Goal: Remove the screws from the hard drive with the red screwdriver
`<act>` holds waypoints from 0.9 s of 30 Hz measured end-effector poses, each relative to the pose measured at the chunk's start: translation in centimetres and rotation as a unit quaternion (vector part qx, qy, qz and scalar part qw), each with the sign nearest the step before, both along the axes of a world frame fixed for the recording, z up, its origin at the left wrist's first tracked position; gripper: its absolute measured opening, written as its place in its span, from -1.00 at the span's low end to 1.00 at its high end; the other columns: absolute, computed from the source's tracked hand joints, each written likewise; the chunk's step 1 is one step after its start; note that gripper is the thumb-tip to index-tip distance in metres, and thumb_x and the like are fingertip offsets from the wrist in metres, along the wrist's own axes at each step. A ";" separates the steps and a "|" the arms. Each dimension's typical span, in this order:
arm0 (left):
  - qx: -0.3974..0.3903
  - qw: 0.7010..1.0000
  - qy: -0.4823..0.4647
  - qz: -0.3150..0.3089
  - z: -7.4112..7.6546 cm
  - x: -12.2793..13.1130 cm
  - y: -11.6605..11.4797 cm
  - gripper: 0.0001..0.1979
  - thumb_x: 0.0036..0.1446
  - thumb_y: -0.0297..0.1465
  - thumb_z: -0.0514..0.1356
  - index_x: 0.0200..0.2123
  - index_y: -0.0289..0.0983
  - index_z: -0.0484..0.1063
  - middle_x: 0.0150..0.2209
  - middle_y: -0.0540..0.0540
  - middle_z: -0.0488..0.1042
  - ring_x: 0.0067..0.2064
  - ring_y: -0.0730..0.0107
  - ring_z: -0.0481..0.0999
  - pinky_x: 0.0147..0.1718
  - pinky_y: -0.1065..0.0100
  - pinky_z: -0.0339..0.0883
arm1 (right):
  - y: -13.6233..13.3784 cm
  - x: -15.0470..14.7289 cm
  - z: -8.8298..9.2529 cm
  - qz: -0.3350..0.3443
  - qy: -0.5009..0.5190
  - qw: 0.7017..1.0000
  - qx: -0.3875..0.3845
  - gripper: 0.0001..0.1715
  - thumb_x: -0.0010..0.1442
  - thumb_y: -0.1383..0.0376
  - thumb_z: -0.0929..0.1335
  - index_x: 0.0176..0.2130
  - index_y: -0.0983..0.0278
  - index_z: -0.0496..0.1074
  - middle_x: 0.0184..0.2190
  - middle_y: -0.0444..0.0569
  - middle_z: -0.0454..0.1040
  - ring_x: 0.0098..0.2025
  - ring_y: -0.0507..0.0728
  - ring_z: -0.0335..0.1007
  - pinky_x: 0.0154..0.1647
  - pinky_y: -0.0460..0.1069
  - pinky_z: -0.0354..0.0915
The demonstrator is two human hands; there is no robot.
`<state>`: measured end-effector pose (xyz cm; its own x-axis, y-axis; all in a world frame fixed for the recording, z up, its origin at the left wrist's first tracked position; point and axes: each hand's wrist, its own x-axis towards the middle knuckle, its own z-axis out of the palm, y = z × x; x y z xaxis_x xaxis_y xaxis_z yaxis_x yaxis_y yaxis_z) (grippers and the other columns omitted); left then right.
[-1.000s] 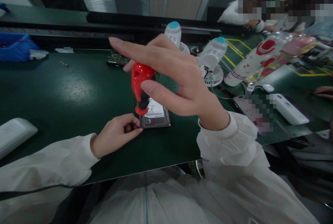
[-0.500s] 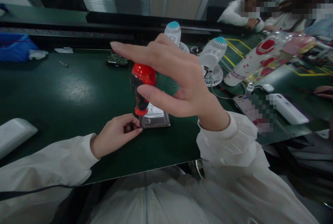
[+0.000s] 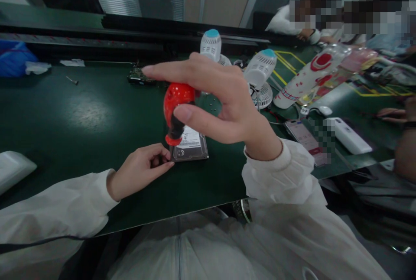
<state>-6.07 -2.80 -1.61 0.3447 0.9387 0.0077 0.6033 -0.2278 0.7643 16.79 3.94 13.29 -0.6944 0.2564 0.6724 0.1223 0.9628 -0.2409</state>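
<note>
My right hand [image 3: 224, 106] grips the red and black handle of a screwdriver [image 3: 175, 111] with thumb and fingers, index finger stretched out over its top. The screwdriver stands upright, its tip down at the near left corner of a hard drive [image 3: 190, 148] lying flat on the green table [image 3: 81, 115]. My left hand [image 3: 143, 169] rests on the table beside that corner, fingers curled together and pinched at the drive's edge and the screwdriver's tip.
Two small white fans [image 3: 260, 74] and a circuit board [image 3: 139, 76] sit behind the drive. A red-and-white bottle [image 3: 308, 76], a phone [image 3: 302, 135] and a white device [image 3: 347, 135] lie to the right. Another white object [image 3: 13, 167] is at the left edge. Other people work at the far right.
The handle has rotated in my right fingers, red side now facing me. The view has shifted slightly; my left hand stays at the drive's corner.
</note>
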 end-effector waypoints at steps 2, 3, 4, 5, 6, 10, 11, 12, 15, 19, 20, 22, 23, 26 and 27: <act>-0.002 1.000 0.000 -0.001 -0.1 -0.1 0.0 -0.75 0.23 -0.14 0.26 -0.29 -0.22 0.46 -0.42 0.03 0.47 -0.45 0.44 0.39 -0.50 0.40 0.23 | 0.0 0.1 0.0 0.010 -0.010 1.000 0.014 -0.25 0.37 0.14 0.00 0.24 0.57 0.31 0.21 0.00 0.41 0.02 0.01 0.45 0.18 0.05 0.31; -0.003 1.000 0.001 -0.002 -0.1 -0.1 0.0 -0.75 0.23 -0.14 0.26 -0.29 -0.21 0.46 -0.42 0.03 0.47 -0.45 0.44 0.39 -0.50 0.40 0.23 | 0.0 0.1 0.0 0.009 -0.012 1.000 0.019 -0.25 0.38 0.15 -0.02 0.25 0.57 0.29 0.22 0.03 0.40 0.02 0.00 0.45 0.20 0.06 0.31; -0.003 1.000 0.003 -0.001 -0.1 -0.1 0.0 -0.75 0.23 -0.14 0.26 -0.29 -0.21 0.46 -0.42 0.03 0.47 -0.45 0.44 0.39 -0.50 0.41 0.23 | 0.0 0.1 0.0 0.004 -0.010 1.000 0.020 -0.24 0.39 0.15 -0.02 0.24 0.58 0.29 0.20 0.05 0.42 0.03 0.00 0.45 0.19 0.05 0.32; -0.002 1.000 0.004 -0.001 -0.1 0.0 0.0 -0.75 0.23 -0.14 0.26 -0.30 -0.21 0.45 -0.42 0.03 0.47 -0.45 0.44 0.39 -0.50 0.41 0.23 | 0.0 0.0 0.0 -0.004 -0.004 1.000 0.018 -0.24 0.39 0.12 -0.01 0.21 0.59 0.32 0.16 0.04 0.45 0.04 0.01 0.45 0.16 0.03 0.35; 0.000 1.000 0.005 -0.001 0.0 0.0 0.0 -0.75 0.22 -0.14 0.26 -0.30 -0.21 0.45 -0.42 0.03 0.47 -0.45 0.43 0.40 -0.50 0.40 0.23 | 0.0 -0.1 0.0 -0.015 0.001 1.000 0.015 -0.23 0.39 0.09 0.00 0.17 0.58 0.36 0.13 0.02 0.48 0.05 0.02 0.46 0.13 0.01 0.37; -0.002 1.000 0.001 0.002 0.2 0.1 0.0 -0.75 0.21 -0.14 0.26 -0.31 -0.21 0.45 -0.43 0.03 0.47 -0.46 0.43 0.39 -0.50 0.40 0.23 | 0.0 -0.3 0.0 -0.025 0.003 0.999 0.024 -0.30 0.36 0.11 0.08 0.15 0.55 0.39 0.11 -0.11 0.50 -0.01 -0.03 0.42 0.13 -0.08 0.31; -0.005 1.000 0.000 0.003 0.2 0.1 -0.1 -0.75 0.21 -0.14 0.25 -0.31 -0.21 0.46 -0.44 0.03 0.47 -0.46 0.43 0.39 -0.50 0.40 0.22 | 0.0 -0.3 -0.1 -0.015 0.002 1.000 0.028 -0.31 0.36 0.15 0.07 0.19 0.56 0.36 0.14 -0.11 0.48 -0.02 -0.06 0.41 0.14 -0.10 0.28; -0.007 1.000 0.000 0.003 0.2 0.1 -0.1 -0.75 0.21 -0.14 0.25 -0.30 -0.21 0.46 -0.44 0.03 0.46 -0.46 0.43 0.39 -0.50 0.40 0.22 | 0.0 -0.4 -0.2 -0.005 0.004 1.000 0.028 -0.32 0.37 0.19 0.07 0.22 0.58 0.33 0.16 -0.10 0.47 -0.03 -0.08 0.40 0.16 -0.11 0.27; -0.002 1.000 0.002 0.001 0.1 0.1 0.0 -0.75 0.22 -0.14 0.26 -0.30 -0.21 0.45 -0.43 0.04 0.46 -0.45 0.43 0.40 -0.50 0.40 0.22 | 0.1 -0.3 -0.3 -0.006 0.018 1.000 0.022 -0.40 0.39 0.20 0.16 0.21 0.53 0.35 0.15 -0.10 0.48 -0.06 -0.08 0.40 0.13 -0.11 0.34; -0.001 1.000 0.006 -0.001 0.0 0.0 0.0 -0.75 0.23 -0.14 0.26 -0.30 -0.20 0.44 -0.41 0.04 0.47 -0.44 0.43 0.40 -0.50 0.40 0.22 | 0.2 -0.1 -0.3 -0.015 0.002 1.000 0.025 -0.44 0.42 0.13 0.19 0.18 0.43 0.40 0.13 -0.13 0.51 -0.08 -0.04 0.40 0.13 -0.09 0.37; -0.003 1.000 0.007 -0.001 0.0 0.0 0.0 -0.75 0.23 -0.13 0.26 -0.30 -0.20 0.44 -0.41 0.04 0.47 -0.44 0.43 0.40 -0.50 0.40 0.22 | 0.2 0.0 -0.2 -0.002 -0.009 1.000 0.025 -0.44 0.44 0.18 0.15 0.22 0.46 0.36 0.15 -0.11 0.49 -0.06 -0.03 0.39 0.17 -0.07 0.35; -0.005 1.000 0.007 -0.001 0.1 0.0 0.0 -0.74 0.23 -0.13 0.26 -0.29 -0.20 0.44 -0.42 0.04 0.47 -0.44 0.43 0.40 -0.49 0.39 0.22 | 0.2 0.0 -0.2 0.022 -0.017 0.999 0.023 -0.43 0.44 0.29 0.11 0.27 0.53 0.28 0.16 -0.06 0.46 -0.03 -0.04 0.36 0.23 -0.06 0.31; -0.005 1.000 0.007 -0.002 0.1 0.0 0.0 -0.75 0.23 -0.13 0.25 -0.29 -0.20 0.44 -0.42 0.04 0.46 -0.45 0.43 0.39 -0.49 0.39 0.22 | 0.1 0.0 -0.2 0.021 -0.014 0.999 0.021 -0.43 0.43 0.31 0.10 0.27 0.56 0.27 0.14 -0.06 0.46 -0.03 -0.04 0.36 0.23 -0.05 0.31; 0.001 1.000 0.009 -0.004 0.1 0.0 0.0 -0.75 0.23 -0.14 0.26 -0.30 -0.21 0.44 -0.42 0.04 0.45 -0.44 0.43 0.39 -0.49 0.39 0.22 | -0.1 -0.1 -0.1 -0.022 0.005 1.000 0.019 -0.45 0.41 0.21 0.17 0.18 0.51 0.38 0.05 -0.09 0.53 -0.07 -0.05 0.40 0.12 -0.06 0.38; 0.004 1.000 0.010 -0.004 0.0 0.0 0.0 -0.75 0.24 -0.15 0.26 -0.30 -0.21 0.43 -0.41 0.04 0.46 -0.44 0.44 0.39 -0.49 0.39 0.22 | -0.1 -0.1 -0.1 -0.034 0.008 0.999 0.021 -0.45 0.40 0.17 0.18 0.14 0.50 0.42 0.04 -0.10 0.55 -0.07 -0.04 0.42 0.10 -0.06 0.39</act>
<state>-6.10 -2.78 -1.57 0.3526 0.9358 0.0076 0.6167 -0.2384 0.7502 16.65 3.81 13.20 -0.6651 0.2740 0.6947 0.1839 0.9617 -0.2032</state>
